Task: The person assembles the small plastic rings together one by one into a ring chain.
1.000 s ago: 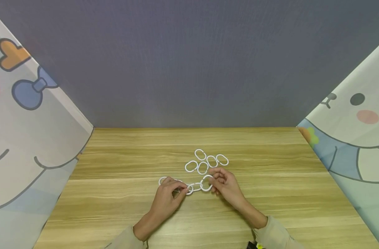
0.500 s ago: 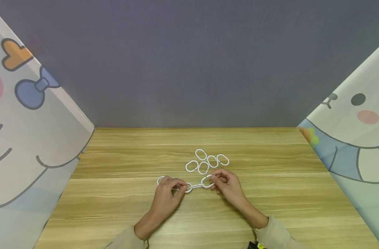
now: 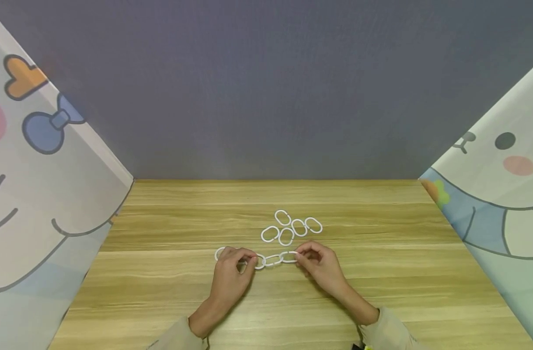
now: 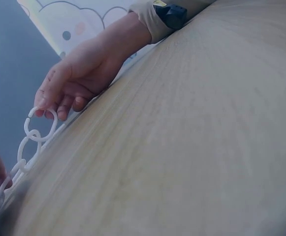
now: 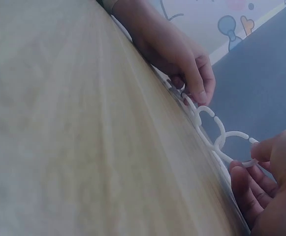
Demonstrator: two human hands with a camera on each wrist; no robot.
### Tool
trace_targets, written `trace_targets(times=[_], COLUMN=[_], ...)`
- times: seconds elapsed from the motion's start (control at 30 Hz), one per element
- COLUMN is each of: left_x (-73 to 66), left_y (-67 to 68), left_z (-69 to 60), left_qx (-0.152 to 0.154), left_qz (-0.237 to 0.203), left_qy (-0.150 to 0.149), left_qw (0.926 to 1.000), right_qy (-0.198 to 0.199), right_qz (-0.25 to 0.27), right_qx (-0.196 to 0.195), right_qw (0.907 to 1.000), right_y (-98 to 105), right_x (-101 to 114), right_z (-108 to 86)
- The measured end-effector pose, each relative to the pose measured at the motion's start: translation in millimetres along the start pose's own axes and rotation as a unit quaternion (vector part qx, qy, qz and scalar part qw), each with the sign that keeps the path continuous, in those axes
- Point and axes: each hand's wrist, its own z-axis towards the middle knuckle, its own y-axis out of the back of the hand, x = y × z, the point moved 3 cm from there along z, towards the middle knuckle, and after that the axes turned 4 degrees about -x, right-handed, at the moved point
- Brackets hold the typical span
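Observation:
A chain of white oval links (image 3: 272,260) runs between the two hands, low over the wooden table. My left hand (image 3: 232,277) pinches a link between thumb and index finger, and part of the chain is hidden beneath that hand. One link (image 3: 219,253) shows beyond its left side. The end link (image 3: 289,256) is pinched by my right hand (image 3: 322,266). In the right wrist view the end link (image 5: 226,152) has a small gap near the thumb of my right hand (image 5: 275,187). The left wrist view shows the same link (image 4: 43,124) hanging from the right fingers.
Several loose white links (image 3: 286,236) lie in a cluster behind the chain, near the middle of the wooden table (image 3: 380,218). A dark grey panel (image 3: 266,97) stands at the back, with cartoon-printed panels (image 3: 87,194) at both sides. A dark object (image 3: 357,347) is by the right sleeve.
The chain between the hands has been drawn straighter and lies more level. My left hand has shifted slightly left, and the end link in my right hand has tipped flatter.

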Motion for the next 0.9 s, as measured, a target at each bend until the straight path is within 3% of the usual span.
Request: trace_targets(times=[0.2, 0.43, 0.5, 0.73, 0.9], left_x=[-0.4, -4.8, -5.9, -10.8, -18.3], left_y=[0.9, 0.2, -0.4, -3.6, -12.5], left_z=[-0.2, 0.3, 0.7, 2.6, 4.1], left_qx=[-0.013, -0.009, -0.001, 0.001, 0.029], left_qz=[-0.012, -0.089, -0.101, -0.111, -0.122], left_qy=[-0.020, -0.105, -0.117, -0.102, -0.071], left_qw=[0.9996, 0.9905, 0.9880, 0.9885, 0.9896], right_qy=[-0.013, 0.000, 0.004, 0.004, 0.001], right_qz=[0.004, -0.015, -0.018, -0.024, -0.027], right_qx=[0.009, 0.016, 0.017, 0.022, 0.025], right_qw=[0.9999, 0.9998, 0.9997, 0.9995, 0.9993], right_y=[-1, -1, -1, -1, -2], right_x=[-3, -4, -4, -4, -5], right_z=[-1.1, -0.5, -0.2, -0.7, -0.4])
